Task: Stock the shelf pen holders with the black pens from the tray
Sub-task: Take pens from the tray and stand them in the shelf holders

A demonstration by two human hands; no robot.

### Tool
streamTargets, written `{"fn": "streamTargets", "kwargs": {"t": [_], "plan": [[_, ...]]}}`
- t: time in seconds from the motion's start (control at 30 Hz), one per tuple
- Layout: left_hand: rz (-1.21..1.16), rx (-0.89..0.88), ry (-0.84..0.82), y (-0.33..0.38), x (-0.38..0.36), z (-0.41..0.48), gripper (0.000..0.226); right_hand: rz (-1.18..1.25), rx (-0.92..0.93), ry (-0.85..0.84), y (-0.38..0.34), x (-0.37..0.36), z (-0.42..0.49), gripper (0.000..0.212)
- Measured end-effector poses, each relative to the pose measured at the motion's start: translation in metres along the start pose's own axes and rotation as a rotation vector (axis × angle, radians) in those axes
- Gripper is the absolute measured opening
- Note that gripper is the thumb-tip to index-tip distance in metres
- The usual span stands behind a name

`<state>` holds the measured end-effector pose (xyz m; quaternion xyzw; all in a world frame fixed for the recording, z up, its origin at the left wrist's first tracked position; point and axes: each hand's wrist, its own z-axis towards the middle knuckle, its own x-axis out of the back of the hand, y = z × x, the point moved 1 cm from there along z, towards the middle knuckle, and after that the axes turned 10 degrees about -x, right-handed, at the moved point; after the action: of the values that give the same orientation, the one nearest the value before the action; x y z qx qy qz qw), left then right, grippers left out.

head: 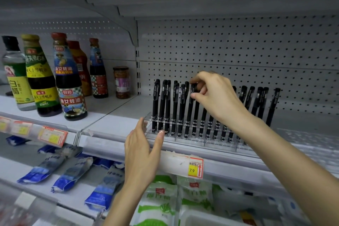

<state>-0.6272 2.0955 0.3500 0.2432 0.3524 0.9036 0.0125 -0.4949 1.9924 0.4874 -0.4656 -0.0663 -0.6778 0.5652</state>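
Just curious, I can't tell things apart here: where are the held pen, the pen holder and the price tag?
held pen [190,110]: head view, barrel below the right hand [216,95]
pen holder [203,143]: head view, clear front wall
price tag [194,168]: head view, yellow part

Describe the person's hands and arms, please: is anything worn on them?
Nothing is worn. The left hand and the right hand have no gloves and no rings that show. The left forearm and the right forearm show no sleeve, watch or bracelet.
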Motion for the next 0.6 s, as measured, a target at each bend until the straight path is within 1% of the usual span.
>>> {"fn": "streamTargets", "kwargs": {"t": [0.1,0.17,0.23,0.3,0.4,0.5,0.6], "plan": [[0.000,-0.015,0.004,-0.002,-0.001,0.002,0.083,-0.010,0.017,0.015,-0.001,0.006,-0.004,0.039],[-0.005,-0.036,0.005,-0.002,0.002,0.002,0.081,-0.016,0.032,0.023,0.000,0.014,-0.010,0.039],[0.067,-0.131,0.005,0.001,0.008,-0.001,0.077,0.004,0.047,0.036,0.001,0.021,-0.023,0.034],[0.178,-0.269,0.012,0.008,0.012,-0.007,0.070,0.039,0.053,0.037,0.005,0.023,-0.040,0.029],[0.165,-0.363,-0.001,0.024,0.011,-0.032,0.060,0.093,0.062,-0.007,0.015,0.016,-0.076,0.026],[0.050,-0.356,0.009,0.035,0.008,-0.076,0.053,0.107,0.068,-0.107,0.035,0.007,-0.118,0.029],[-0.060,-0.271,-0.087,0.030,-0.002,-0.136,0.051,0.174,0.005,-0.256,0.068,-0.011,-0.167,0.031]]}}
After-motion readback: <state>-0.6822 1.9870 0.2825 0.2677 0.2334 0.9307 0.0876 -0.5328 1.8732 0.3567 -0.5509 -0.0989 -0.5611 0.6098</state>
